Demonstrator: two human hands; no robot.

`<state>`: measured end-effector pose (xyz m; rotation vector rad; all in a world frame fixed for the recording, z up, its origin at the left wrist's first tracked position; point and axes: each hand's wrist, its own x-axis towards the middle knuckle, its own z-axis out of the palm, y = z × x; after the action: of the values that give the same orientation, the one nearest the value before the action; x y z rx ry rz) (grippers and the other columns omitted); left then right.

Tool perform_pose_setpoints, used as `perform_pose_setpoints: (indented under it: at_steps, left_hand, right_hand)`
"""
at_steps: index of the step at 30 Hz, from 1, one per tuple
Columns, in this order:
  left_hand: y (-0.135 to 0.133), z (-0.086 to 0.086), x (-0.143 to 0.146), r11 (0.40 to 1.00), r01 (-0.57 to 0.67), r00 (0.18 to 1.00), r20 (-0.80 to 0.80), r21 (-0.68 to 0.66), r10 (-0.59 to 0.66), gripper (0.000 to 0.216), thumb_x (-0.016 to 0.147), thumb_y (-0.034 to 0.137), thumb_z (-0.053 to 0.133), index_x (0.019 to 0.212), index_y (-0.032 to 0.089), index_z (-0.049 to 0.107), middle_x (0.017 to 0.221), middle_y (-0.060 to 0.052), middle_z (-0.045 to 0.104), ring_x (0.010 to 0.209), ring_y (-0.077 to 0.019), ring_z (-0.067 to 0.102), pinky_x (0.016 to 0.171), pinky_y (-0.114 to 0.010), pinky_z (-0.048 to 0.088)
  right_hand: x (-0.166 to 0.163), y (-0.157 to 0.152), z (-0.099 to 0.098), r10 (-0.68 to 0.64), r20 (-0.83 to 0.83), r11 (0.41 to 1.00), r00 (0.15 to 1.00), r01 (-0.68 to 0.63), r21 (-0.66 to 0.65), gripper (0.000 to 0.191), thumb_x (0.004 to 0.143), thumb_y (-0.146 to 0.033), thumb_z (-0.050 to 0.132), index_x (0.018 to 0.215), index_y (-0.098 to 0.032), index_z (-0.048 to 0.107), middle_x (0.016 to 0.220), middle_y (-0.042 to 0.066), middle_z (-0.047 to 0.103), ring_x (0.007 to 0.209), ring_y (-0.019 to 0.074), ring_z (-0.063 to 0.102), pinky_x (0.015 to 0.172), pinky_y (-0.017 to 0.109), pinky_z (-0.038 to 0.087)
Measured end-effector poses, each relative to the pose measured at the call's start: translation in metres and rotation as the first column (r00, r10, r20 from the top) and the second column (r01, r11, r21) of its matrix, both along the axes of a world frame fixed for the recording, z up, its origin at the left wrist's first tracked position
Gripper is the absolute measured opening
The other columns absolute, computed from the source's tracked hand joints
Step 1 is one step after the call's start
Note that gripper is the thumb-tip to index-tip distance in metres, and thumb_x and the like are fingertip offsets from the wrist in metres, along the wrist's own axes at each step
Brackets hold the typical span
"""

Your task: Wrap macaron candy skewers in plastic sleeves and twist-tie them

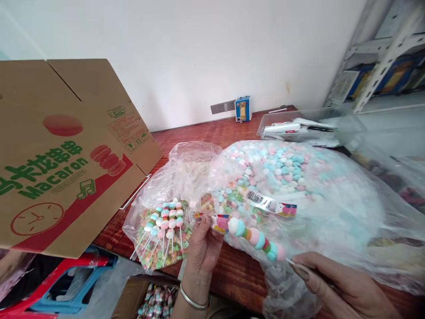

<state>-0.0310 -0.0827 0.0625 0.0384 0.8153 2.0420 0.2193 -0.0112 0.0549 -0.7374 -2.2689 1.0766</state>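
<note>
My left hand [203, 246], with a bangle at the wrist, pinches a small printed plastic wrapper [220, 223]. My right hand [335, 281] grips the white stick of a marshmallow skewer [255, 238], strung with pastel marshmallows and thinner coloured candies. The skewer's white tip meets the wrapper's near end; whether it is inside I cannot tell. Just beyond, flat printed wrappers [270, 204] lie on a clear bag of pastel marshmallows [288, 166]. Left of my left hand, several finished skewers [168, 217] rest on a bag of small colourful candies [162, 257].
A large cardboard box [76, 133] stands at the left of the wooden table [206, 133]. At the back are a blue device [243, 109] and a clear plastic bin [265, 124]. Below the front edge, an open carton [133, 297] holds packed candy. Stools [71, 281] stand lower left.
</note>
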Motion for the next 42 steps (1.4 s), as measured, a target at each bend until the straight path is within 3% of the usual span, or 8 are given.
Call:
perform_pose_setpoints:
  at_steps: [9, 16, 19, 24, 28, 31, 37, 42]
  left_hand:
    - [0.01, -0.002, 0.008, 0.995, 0.062, 0.939, -0.333, -0.076, -0.084, 0.024, 0.063, 0.027, 0.085, 0.071, 0.014, 0.066, 0.067, 0.001, 0.061, 0.063, -0.0087, 0.056, 0.062, -0.019, 0.047]
    - [0.019, 0.005, 0.026, 0.986, 0.155, 0.955, -0.245, -0.059, -0.165, 0.02, 0.069, 0.026, 0.081, 0.083, 0.015, 0.072, 0.087, -0.005, 0.07, 0.085, -0.0183, 0.067, 0.083, -0.033, 0.053]
    - [0.025, 0.01, 0.039, 0.993, 0.117, 0.986, -0.115, -0.03, -0.12, 0.016, 0.074, 0.022, 0.076, 0.087, 0.015, 0.071, 0.092, -0.006, 0.07, 0.091, -0.0192, 0.067, 0.092, -0.037, 0.052]
    - [0.037, 0.017, 0.056, 0.985, 0.132, 0.991, -0.006, 0.107, -0.132, 0.004, 0.081, 0.013, 0.067, 0.085, 0.015, 0.067, 0.078, 0.001, 0.06, 0.073, -0.0089, 0.061, 0.095, -0.035, 0.051]
    - [0.043, 0.02, 0.064, 0.978, 0.152, 0.985, 0.056, 0.141, -0.161, 0.012, 0.087, 0.016, 0.063, 0.098, 0.015, 0.066, 0.072, 0.004, 0.052, 0.063, -0.0054, 0.053, 0.086, -0.03, 0.054]
    - [0.046, 0.019, 0.069, 0.985, 0.138, 0.987, 0.069, 0.101, -0.145, 0.011, 0.088, 0.019, 0.062, 0.097, 0.014, 0.066, 0.069, 0.005, 0.049, 0.06, -0.0049, 0.051, 0.084, -0.029, 0.055]
    - [0.051, 0.018, 0.079, 0.995, 0.082, 0.994, 0.076, -0.057, -0.077, 0.012, 0.083, 0.02, 0.068, 0.094, 0.014, 0.065, 0.066, 0.003, 0.05, 0.061, -0.0074, 0.053, 0.079, -0.029, 0.056]
    - [0.056, 0.017, 0.084, 0.991, 0.12, 0.99, 0.082, -0.063, -0.114, 0.015, 0.081, 0.024, 0.071, 0.092, 0.015, 0.066, 0.066, 0.003, 0.051, 0.06, -0.0074, 0.053, 0.076, -0.026, 0.055]
  right_hand:
    - [0.028, -0.001, 0.005, -0.122, -0.027, 0.986, 0.992, 0.124, 0.109, 0.013, 0.09, -0.03, 0.057, 0.098, -0.026, 0.067, 0.085, 0.0, 0.071, 0.076, 0.0173, 0.07, 0.067, 0.018, 0.055]
    - [0.023, -0.011, 0.001, -0.19, -0.059, 0.954, 0.98, 0.17, -0.247, 0.019, 0.09, -0.038, 0.057, 0.085, -0.023, 0.068, 0.077, 0.002, 0.067, 0.072, 0.0183, 0.064, 0.061, 0.021, 0.051]
    - [0.012, -0.024, -0.01, -0.312, -0.115, 0.773, 0.943, 0.181, -0.608, 0.03, 0.087, -0.05, 0.06, 0.081, -0.021, 0.066, 0.065, 0.0, 0.058, 0.056, 0.0131, 0.052, 0.049, 0.021, 0.042]
    - [-0.003, -0.045, -0.014, -0.434, -0.136, 0.27, 0.89, -0.016, -0.963, 0.038, 0.081, -0.056, 0.067, 0.078, -0.018, 0.063, 0.052, -0.011, 0.025, 0.042, 0.0034, 0.015, 0.038, 0.017, 0.023]
    - [-0.007, -0.051, -0.012, -0.427, -0.157, 0.114, 0.89, -0.119, -0.986, 0.036, 0.081, -0.052, 0.07, 0.078, -0.017, 0.062, 0.055, -0.011, 0.028, 0.042, 0.0019, 0.01, 0.037, 0.016, 0.024]
    - [-0.005, -0.052, -0.019, -0.433, -0.181, 0.23, 0.883, -0.086, -0.969, 0.039, 0.081, -0.055, 0.068, 0.076, -0.017, 0.06, 0.051, -0.011, 0.027, 0.041, 0.0033, 0.016, 0.039, 0.016, 0.027]
    - [0.006, -0.047, -0.025, -0.354, -0.127, 0.814, 0.927, 0.238, -0.529, 0.027, 0.09, -0.044, 0.058, 0.084, -0.018, 0.063, 0.069, 0.0, 0.059, 0.063, 0.0147, 0.055, 0.057, 0.022, 0.046]
    - [0.007, -0.039, -0.02, -0.336, -0.172, 0.942, 0.926, 0.335, -0.036, 0.011, 0.091, -0.023, 0.055, 0.087, -0.021, 0.064, 0.072, 0.0, 0.063, 0.063, 0.014, 0.06, 0.059, 0.02, 0.047]
